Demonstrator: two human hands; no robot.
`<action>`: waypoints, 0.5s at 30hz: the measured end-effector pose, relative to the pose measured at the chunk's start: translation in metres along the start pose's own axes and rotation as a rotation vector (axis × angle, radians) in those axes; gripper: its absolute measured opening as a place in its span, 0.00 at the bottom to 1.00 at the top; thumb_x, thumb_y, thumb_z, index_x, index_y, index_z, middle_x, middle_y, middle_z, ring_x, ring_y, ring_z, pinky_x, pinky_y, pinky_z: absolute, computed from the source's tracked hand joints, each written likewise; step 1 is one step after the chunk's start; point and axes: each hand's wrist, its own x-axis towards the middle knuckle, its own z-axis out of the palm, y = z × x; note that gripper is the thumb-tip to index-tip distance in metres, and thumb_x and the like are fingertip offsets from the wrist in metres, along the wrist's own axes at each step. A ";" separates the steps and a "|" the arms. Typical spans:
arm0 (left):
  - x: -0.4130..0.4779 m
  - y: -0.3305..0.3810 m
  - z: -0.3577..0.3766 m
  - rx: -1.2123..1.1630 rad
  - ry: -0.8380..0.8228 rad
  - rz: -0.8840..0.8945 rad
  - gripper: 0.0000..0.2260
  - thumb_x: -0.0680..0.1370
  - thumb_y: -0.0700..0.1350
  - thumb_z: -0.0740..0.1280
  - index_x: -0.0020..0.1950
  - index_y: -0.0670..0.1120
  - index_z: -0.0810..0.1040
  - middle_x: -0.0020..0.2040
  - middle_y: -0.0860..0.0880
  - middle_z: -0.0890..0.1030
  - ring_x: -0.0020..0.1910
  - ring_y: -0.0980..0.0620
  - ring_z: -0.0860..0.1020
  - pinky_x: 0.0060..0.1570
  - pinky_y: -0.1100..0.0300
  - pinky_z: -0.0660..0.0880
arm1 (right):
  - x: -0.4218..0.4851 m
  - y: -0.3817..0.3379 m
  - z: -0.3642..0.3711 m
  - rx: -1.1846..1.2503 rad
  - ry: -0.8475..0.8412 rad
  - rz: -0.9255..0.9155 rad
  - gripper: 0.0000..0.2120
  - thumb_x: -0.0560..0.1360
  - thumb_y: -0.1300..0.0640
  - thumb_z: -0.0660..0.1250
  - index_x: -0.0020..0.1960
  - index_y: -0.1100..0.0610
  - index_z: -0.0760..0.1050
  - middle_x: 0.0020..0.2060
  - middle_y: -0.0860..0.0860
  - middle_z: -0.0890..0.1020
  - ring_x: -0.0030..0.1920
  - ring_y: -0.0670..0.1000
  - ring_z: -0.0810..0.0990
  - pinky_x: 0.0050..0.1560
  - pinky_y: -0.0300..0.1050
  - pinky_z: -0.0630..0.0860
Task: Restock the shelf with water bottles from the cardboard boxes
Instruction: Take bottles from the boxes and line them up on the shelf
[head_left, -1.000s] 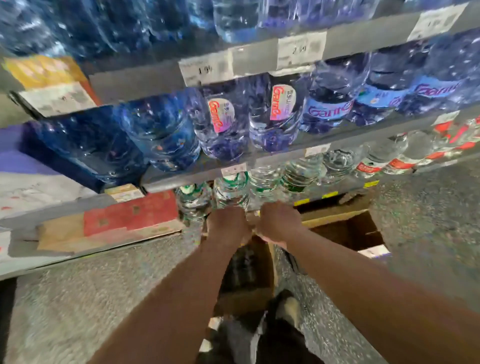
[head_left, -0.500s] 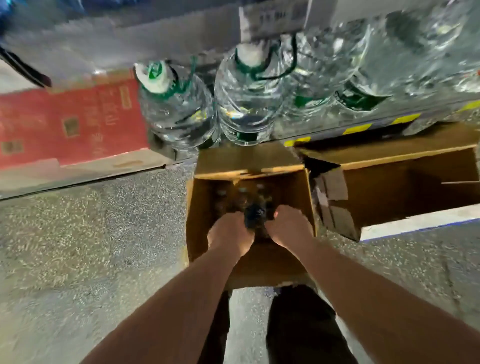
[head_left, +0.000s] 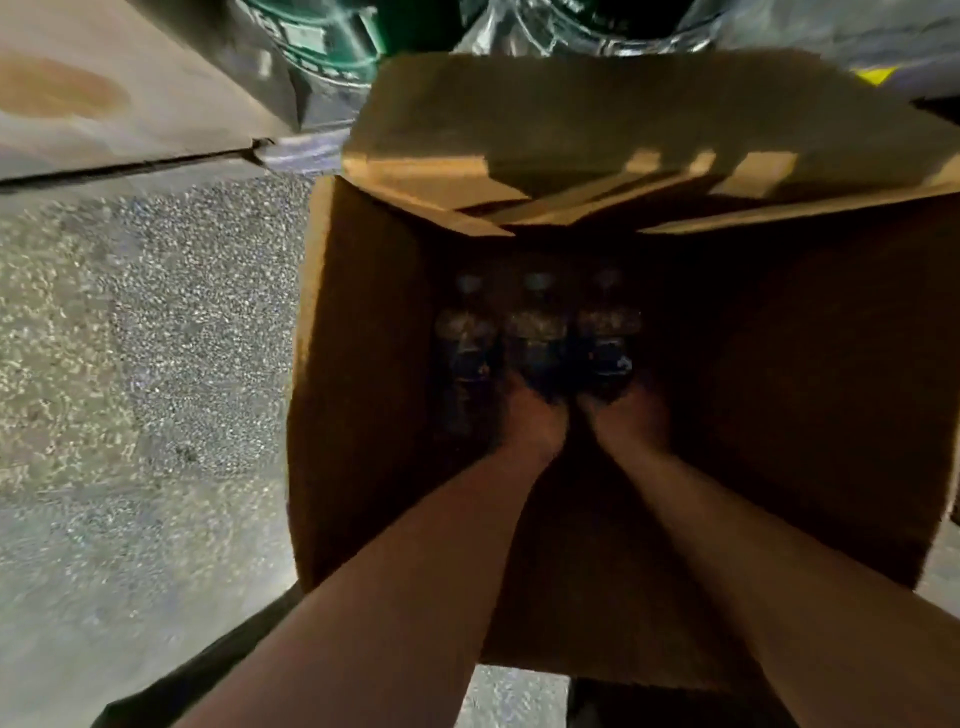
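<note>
Nothing here can be read. The green label (head_left: 306, 39) on the big bottle at the top of the frame carries pale marks, but they are blurred past making out. The small bottles (head_left: 537, 332) deep in the cardboard box (head_left: 363, 364) sit too dark to show any lettering.

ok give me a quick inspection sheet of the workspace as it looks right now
surface: speckled floor, blurred by camera motion.
job's things: open cardboard box on the floor; three water bottles side by side at its dark bottom.
clutter: nothing seen.
grippers: left hand and right hand reach deep into the box at the bottles' near ends; too dark to tell whether they grip.
cables: nothing seen.
surroundings: large bottles with green labels at the top edge; pale carton at upper left.
</note>
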 end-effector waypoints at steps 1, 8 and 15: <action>0.004 0.000 0.003 -0.033 0.008 -0.018 0.25 0.78 0.33 0.62 0.74 0.37 0.59 0.73 0.40 0.65 0.72 0.45 0.64 0.71 0.59 0.57 | 0.006 0.003 0.000 0.024 -0.010 0.002 0.27 0.73 0.57 0.70 0.70 0.61 0.66 0.65 0.60 0.73 0.64 0.59 0.73 0.59 0.48 0.70; 0.029 0.002 0.012 -0.135 -0.057 -0.151 0.29 0.76 0.41 0.69 0.73 0.37 0.62 0.71 0.40 0.68 0.67 0.46 0.70 0.63 0.62 0.68 | 0.036 0.009 0.007 0.077 -0.084 0.080 0.24 0.78 0.59 0.65 0.72 0.59 0.64 0.71 0.58 0.67 0.70 0.57 0.67 0.65 0.43 0.61; 0.025 0.003 0.005 -0.231 -0.031 -0.144 0.33 0.67 0.40 0.77 0.70 0.44 0.70 0.65 0.43 0.76 0.61 0.46 0.76 0.57 0.60 0.72 | 0.030 0.005 -0.002 0.247 -0.085 0.188 0.32 0.68 0.60 0.76 0.69 0.58 0.69 0.66 0.58 0.74 0.64 0.57 0.74 0.59 0.46 0.71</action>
